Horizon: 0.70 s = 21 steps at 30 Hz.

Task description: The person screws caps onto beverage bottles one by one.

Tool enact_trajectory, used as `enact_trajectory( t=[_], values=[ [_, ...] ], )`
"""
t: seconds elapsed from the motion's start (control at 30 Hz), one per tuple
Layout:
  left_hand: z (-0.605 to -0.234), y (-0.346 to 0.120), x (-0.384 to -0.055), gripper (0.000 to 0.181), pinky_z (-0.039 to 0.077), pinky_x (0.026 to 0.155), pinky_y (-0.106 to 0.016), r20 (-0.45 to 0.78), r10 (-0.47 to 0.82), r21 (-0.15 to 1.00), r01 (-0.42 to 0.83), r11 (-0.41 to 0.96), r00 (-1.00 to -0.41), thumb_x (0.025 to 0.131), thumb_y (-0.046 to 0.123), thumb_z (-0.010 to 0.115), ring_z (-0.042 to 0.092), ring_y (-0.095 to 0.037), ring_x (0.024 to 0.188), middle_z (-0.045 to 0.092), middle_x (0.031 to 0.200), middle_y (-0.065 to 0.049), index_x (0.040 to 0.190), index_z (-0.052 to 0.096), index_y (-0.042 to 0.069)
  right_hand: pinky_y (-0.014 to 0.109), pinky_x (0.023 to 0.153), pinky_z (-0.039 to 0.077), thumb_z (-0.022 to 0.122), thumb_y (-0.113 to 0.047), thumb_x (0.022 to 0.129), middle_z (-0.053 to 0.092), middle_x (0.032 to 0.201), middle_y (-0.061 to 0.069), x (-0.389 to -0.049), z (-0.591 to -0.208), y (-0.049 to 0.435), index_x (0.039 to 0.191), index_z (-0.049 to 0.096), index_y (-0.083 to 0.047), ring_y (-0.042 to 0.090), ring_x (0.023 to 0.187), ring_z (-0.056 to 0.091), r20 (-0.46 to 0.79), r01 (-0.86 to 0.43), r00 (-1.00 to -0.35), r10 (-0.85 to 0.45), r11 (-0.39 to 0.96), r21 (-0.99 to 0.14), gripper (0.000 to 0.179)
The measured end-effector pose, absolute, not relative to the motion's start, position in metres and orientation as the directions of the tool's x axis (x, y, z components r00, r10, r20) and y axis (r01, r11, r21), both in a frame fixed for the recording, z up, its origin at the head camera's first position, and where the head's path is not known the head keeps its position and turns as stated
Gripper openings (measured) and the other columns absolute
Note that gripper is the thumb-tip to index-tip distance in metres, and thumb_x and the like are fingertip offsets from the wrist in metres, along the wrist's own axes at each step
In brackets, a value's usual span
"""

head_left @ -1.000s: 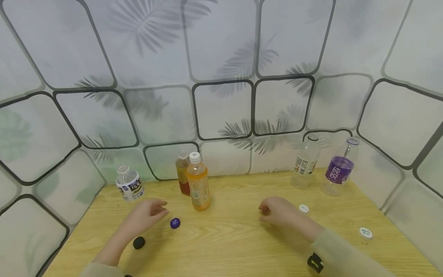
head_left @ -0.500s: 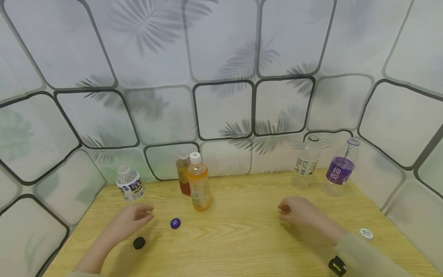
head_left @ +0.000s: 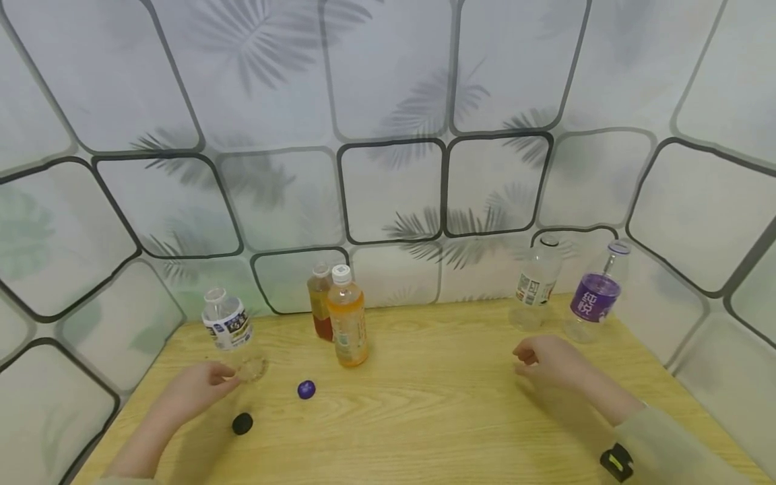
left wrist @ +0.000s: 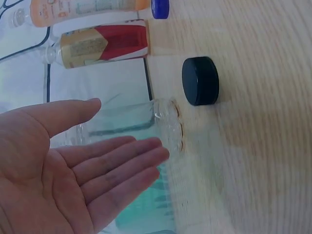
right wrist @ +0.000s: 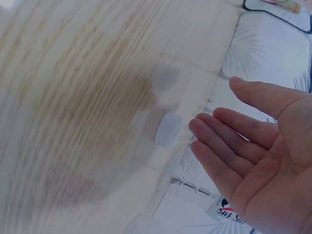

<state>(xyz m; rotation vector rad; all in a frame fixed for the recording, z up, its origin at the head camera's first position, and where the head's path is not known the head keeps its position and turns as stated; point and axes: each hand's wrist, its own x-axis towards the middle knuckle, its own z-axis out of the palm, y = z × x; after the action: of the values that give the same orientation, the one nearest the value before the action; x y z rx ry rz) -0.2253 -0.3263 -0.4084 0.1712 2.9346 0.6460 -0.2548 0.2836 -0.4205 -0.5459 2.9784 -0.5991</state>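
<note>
My left hand (head_left: 194,392), fingers relaxed and holding nothing, hovers at the table's left side near a clear uncapped bottle (head_left: 229,325) with a white and blue label. A black cap (head_left: 242,424) lies beside the hand, and a purple cap (head_left: 306,389) lies further right. In the left wrist view the palm faces the camera, in front of the clear bottle's base (left wrist: 168,124). On the right, my right hand (head_left: 554,367) is likewise relaxed, with nothing in it. A white cap (right wrist: 168,129) sits close to its fingertips in the right wrist view; the head view hides it.
An orange bottle (head_left: 348,323) with a white cap stands before a bottle of reddish drink (head_left: 320,300). At the back right are a clear bottle (head_left: 535,286) and a purple-labelled bottle (head_left: 594,296), both uncapped. Patterned walls (head_left: 388,195) bound the wooden table (head_left: 412,417).
My left hand has drifted left, away from the purple cap. My right hand has moved right, and hand and sleeve now cover the white caps. Bottles and caps stay put.
</note>
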Motion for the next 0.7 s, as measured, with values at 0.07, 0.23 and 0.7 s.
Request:
enact_trajectory(
  t=[0.07,0.23,0.7],
  values=[
    [-0.407,-0.33,-0.227,0.051,0.062,0.087,-0.058,-0.122,0.114,0.417,0.053,0.908,-0.986,0.103,0.031,0.068,0.075,-0.044,0.102,0.076,0.112,-0.03,0.123,0.067,-0.016,0.05,0.085,0.064,0.082,-0.015,0.09,0.079,0.101,0.019,-0.257,-0.42,0.286,0.11,0.074,0.008,0.031,0.09,0.076,0.021,-0.338,-0.934,-0.357,0.863,-0.376,0.032],
    [-0.403,-0.336,-0.232,0.072,0.059,0.091,-0.062,-0.136,0.073,0.43,0.008,0.903,-0.988,0.102,0.037,0.069,0.072,-0.05,0.106,0.075,0.114,-0.034,0.134,0.052,-0.025,0.05,0.083,0.064,0.082,-0.013,0.09,0.079,0.099,0.02,-0.261,-0.416,0.289,0.11,0.074,0.009,0.032,0.089,0.076,0.027,-0.339,-0.934,-0.356,0.863,-0.373,0.031],
    [-0.379,-0.33,-0.249,0.091,0.047,0.107,-0.072,-0.074,0.001,0.558,-0.041,0.829,-0.997,0.096,0.038,0.077,0.044,-0.066,0.137,0.044,0.149,-0.048,0.15,0.034,-0.021,0.048,0.081,0.065,0.083,-0.013,0.087,0.079,0.097,0.02,-0.273,-0.421,0.304,0.106,0.073,0.01,0.031,0.087,0.077,0.033,-0.322,-0.943,-0.332,0.88,-0.349,0.031]
  ],
)
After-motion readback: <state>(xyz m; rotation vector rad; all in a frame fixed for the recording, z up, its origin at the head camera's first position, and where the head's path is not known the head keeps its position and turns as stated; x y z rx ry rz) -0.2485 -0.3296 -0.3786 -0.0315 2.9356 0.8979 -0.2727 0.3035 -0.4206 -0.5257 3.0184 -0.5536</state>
